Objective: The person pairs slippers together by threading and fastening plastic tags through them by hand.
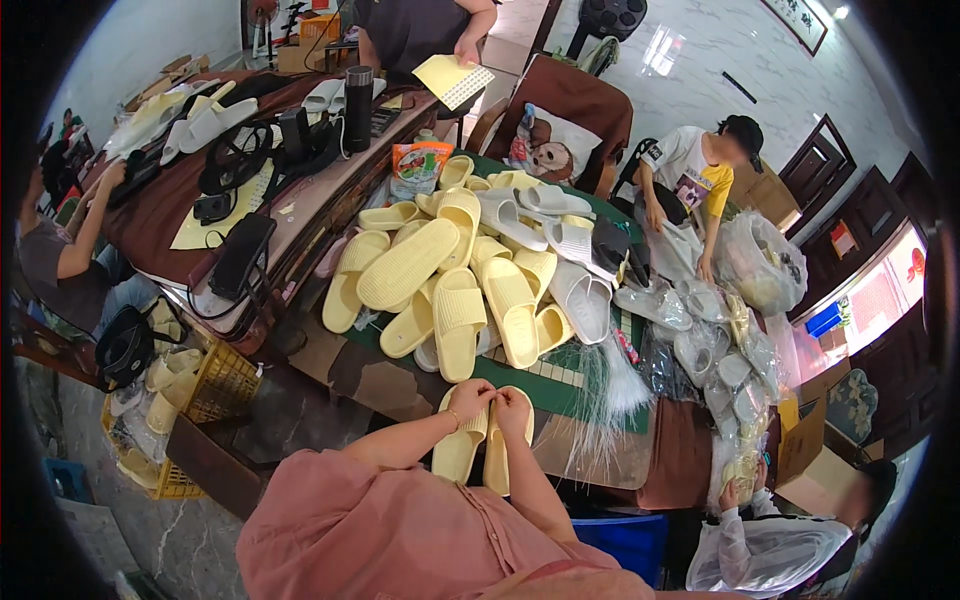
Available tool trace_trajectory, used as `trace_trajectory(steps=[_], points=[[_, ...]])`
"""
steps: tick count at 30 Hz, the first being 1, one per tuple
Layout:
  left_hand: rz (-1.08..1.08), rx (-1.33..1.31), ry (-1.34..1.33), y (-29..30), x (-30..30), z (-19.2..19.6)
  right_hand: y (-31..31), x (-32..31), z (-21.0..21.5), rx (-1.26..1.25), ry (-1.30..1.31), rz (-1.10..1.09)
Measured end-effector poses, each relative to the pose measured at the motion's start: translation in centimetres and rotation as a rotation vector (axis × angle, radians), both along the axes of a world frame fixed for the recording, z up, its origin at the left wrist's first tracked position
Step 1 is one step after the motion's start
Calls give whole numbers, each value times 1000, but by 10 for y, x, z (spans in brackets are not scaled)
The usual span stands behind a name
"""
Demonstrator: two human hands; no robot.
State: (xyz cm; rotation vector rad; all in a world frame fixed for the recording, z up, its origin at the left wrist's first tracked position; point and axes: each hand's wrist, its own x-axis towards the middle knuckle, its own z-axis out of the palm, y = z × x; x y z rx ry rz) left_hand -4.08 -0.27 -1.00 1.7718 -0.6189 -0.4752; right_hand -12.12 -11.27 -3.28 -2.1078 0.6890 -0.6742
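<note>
Pinching the toe ends of a pale yellow slipper pair point(480, 445), left hand point(470, 396) and right hand point(513, 402) each grip closed; the foam looks light, soft, bendable.

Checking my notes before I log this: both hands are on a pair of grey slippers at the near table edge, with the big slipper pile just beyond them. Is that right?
Not quite: the colour is wrong. The head view shows the left hand and right hand on a pair of pale yellow slippers, not grey. They do lie at the near table edge, with the slipper pile just beyond.
</note>
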Motion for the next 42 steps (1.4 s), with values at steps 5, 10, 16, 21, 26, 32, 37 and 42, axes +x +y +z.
trace_trajectory(steps=[5,10,16,21,26,32,37,42], points=[[1,35,-21,2,-1,8,2,-2,1,-8,21,29],[83,-9,-128,2,-3,11,6,-3,14,89,-22,41],[146,-29,-163,2,-5,23,-12,1,16,343,-131,97],[88,-67,-260,2,-10,31,-5,-1,23,400,-145,95],[59,-62,-327,5,-6,36,0,-6,40,333,-118,120],[48,-120,-371,2,-3,43,0,-7,36,334,-164,138],[16,-144,-370,0,-4,47,-8,-7,30,205,-108,111],[18,-141,-348,-1,-4,61,-4,-9,46,49,-120,96]])
